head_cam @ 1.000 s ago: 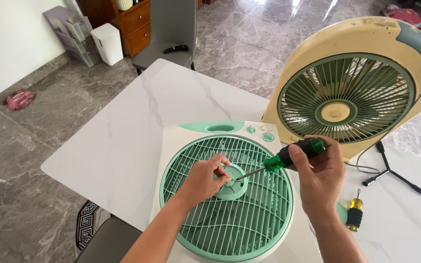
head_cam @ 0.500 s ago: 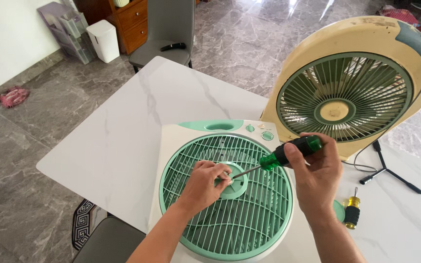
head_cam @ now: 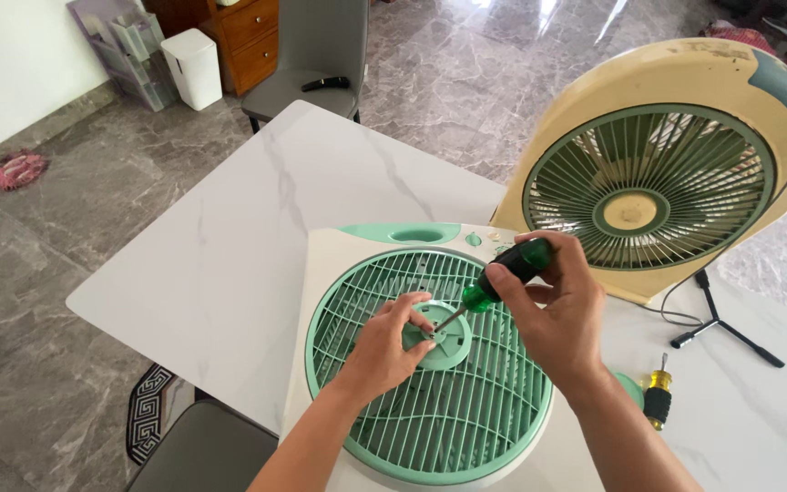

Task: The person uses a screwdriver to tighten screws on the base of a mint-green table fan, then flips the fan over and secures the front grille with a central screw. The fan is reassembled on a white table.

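Head view: a white-and-mint box fan [head_cam: 339, 273] lies flat on its back on the white marble counter [head_cam: 229, 246], its round green grille [head_cam: 466, 410] facing up. The left hand [head_cam: 383, 351] rests on the grille with its fingertips [head_cam: 419, 314] pinched at the edge of the round green hub cap [head_cam: 448, 351] in the grille's middle; whether this grip actually clamps something small there cannot be told. The right hand [head_cam: 553, 314] is clenched around the black-and-green handle of a screwdriver [head_cam: 501, 273], which slants down to the left so that its metal tip meets the hub cap just beside the left fingertips.

Behind the flat fan, an older cream box fan [head_cam: 685, 82] with a dark green grille stands upright on the far side of the counter. Its black cord [head_cam: 685, 314] trails across the counter near a black three-armed tool [head_cam: 721, 323]. A second screwdriver [head_cam: 658, 396] with a yellow-and-black handle lies on the counter to the right of the right forearm, beside a small green round part that the arm mostly hides.

Beyond the counter, a grey chair [head_cam: 321, 55] stands on the grey marble floor [head_cam: 66, 237], with a white bin [head_cam: 191, 64] and a wooden cabinet [head_cam: 243, 41] at the wall.
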